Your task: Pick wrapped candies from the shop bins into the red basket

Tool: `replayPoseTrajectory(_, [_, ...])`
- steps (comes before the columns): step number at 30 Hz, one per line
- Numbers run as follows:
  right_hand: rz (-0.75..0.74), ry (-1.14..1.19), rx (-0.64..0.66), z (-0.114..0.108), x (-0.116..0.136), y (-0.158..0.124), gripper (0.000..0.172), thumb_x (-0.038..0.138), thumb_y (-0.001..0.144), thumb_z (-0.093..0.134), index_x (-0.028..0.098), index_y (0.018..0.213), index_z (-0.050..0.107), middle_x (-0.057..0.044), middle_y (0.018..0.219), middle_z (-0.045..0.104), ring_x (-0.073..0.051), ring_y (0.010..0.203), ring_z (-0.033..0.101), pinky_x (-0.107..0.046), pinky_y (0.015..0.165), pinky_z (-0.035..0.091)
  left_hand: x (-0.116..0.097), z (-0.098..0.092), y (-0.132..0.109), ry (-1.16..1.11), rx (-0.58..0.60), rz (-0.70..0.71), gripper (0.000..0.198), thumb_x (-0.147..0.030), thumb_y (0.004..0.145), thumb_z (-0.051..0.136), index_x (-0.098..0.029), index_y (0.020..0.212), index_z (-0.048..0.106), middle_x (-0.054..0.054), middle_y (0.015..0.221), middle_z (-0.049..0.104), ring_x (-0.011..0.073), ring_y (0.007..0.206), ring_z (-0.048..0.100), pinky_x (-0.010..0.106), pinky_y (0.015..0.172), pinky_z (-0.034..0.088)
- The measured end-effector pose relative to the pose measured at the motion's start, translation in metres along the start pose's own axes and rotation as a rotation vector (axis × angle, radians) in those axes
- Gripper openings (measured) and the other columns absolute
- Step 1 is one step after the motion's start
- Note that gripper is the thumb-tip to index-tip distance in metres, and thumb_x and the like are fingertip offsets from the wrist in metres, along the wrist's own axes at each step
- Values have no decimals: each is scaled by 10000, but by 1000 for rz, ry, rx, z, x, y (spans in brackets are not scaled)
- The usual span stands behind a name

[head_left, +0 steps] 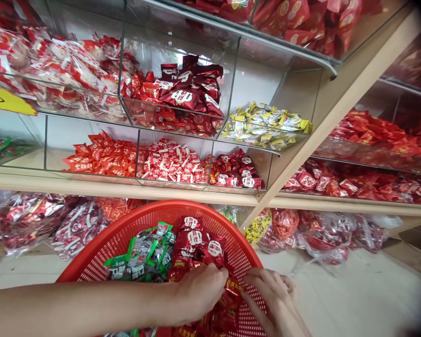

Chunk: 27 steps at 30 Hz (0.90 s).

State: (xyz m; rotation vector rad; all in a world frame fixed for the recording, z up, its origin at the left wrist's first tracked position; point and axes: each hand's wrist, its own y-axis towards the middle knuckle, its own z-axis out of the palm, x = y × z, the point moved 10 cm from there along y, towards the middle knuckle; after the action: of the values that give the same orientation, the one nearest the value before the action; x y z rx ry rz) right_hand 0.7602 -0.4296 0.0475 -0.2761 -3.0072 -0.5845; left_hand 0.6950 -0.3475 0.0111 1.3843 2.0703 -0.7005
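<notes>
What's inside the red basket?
The basket holds green-trimmed packets and dark red packets. These, the left hand and right hand hide most of its floor.

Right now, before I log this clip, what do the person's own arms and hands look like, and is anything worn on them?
The left hand and right hand are bare, with no gloves, and no rings show. The left forearm is bare too, with no sleeve, watch or band in view. Little of the right arm shows above the frame's bottom edge.
</notes>
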Motion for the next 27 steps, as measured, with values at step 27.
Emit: replayPoseTrajectory(27, [-178,-9,61,28,54,4,145,218,676,626,215,657,482,19,700,541,-185,686,482,-396,760,292,41,-134,-66,-408,-153,-166,271,-403,805,456,-181,927,553,20,813,627,112,652,579,213,573,447])
